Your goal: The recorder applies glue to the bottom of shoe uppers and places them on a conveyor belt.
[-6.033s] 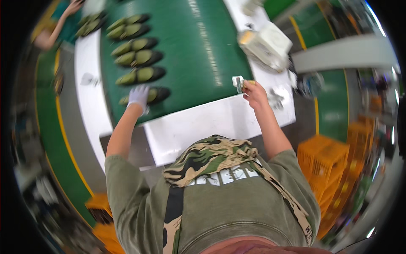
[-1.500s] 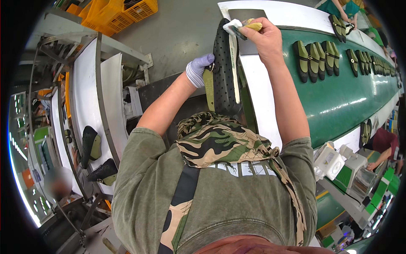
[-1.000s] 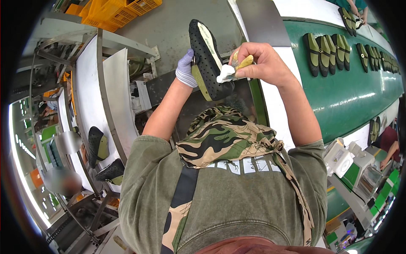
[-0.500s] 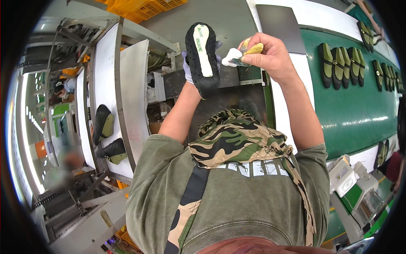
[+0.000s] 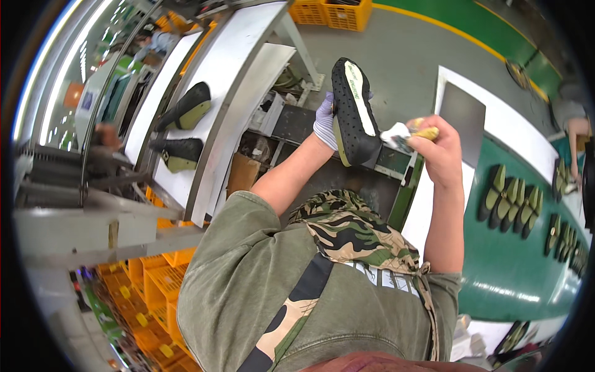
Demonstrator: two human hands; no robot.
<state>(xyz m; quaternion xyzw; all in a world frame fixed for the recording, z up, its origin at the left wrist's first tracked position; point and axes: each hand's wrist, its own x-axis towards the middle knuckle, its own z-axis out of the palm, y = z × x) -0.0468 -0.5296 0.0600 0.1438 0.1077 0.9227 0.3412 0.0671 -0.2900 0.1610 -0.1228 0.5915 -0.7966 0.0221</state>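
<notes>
A black shoe (image 5: 357, 137) with an olive-green edge is held upside down, its studded sole and pale central strip facing up. My left hand (image 5: 323, 122), in a pale lavender glove, grips it from behind and the left side; most of its fingers are hidden by the shoe. My right hand (image 5: 443, 150) pinches a crumpled white cloth (image 5: 395, 134) with dark smudges. Yellow coverings (image 5: 426, 132) show at the fingertips of that hand. The cloth is right beside the sole's right edge; whether it touches, I cannot tell.
Two black-and-olive shoes (image 5: 188, 106) lie on a white shelf (image 5: 224, 59) at left. Rows of similar shoes (image 5: 509, 201) stand on the green conveyor belt (image 5: 480, 260) at right, where another person's arm (image 5: 576, 146) reaches in. Orange crates (image 5: 348, 15) sit at the far side, others (image 5: 164, 282) at lower left.
The whole view has turned, so the shelf and belt sit differently. The right hand with the cloth has come closer to the shoe, from a gap to right beside the sole's edge.
</notes>
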